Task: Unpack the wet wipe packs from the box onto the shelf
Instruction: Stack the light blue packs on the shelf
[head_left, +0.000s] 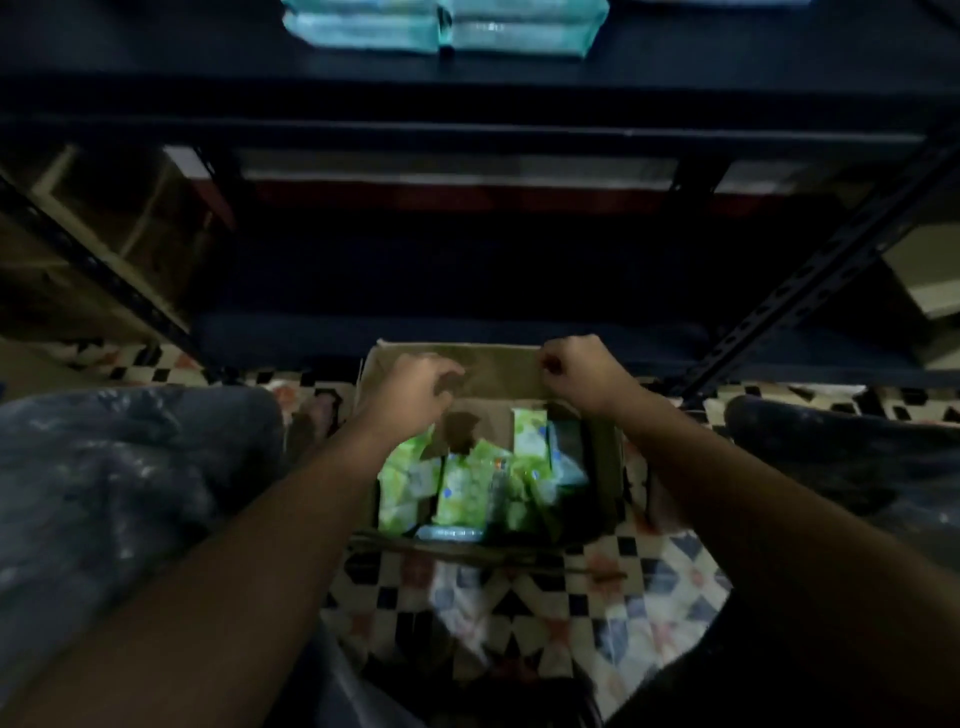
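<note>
Right grip (574, 371) pinching box flap (498, 371) (fingers curled), left grip (415, 389) hovering

Green wipe packs (462, 488), brown box (498, 364), checkered floor (519, 613)

Dim light is falling on a patterned tile floor (519, 618) (black, white and reddish diamonds). A dark metal rack upright (810, 275) with punched holes is slanting across the right, cardboard (104, 218) sitting behind at left.

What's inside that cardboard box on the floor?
Green wet wipe packs, standing packed together in the box. The far flap and left hand cover the rear; anything underneath is hidden.
</note>
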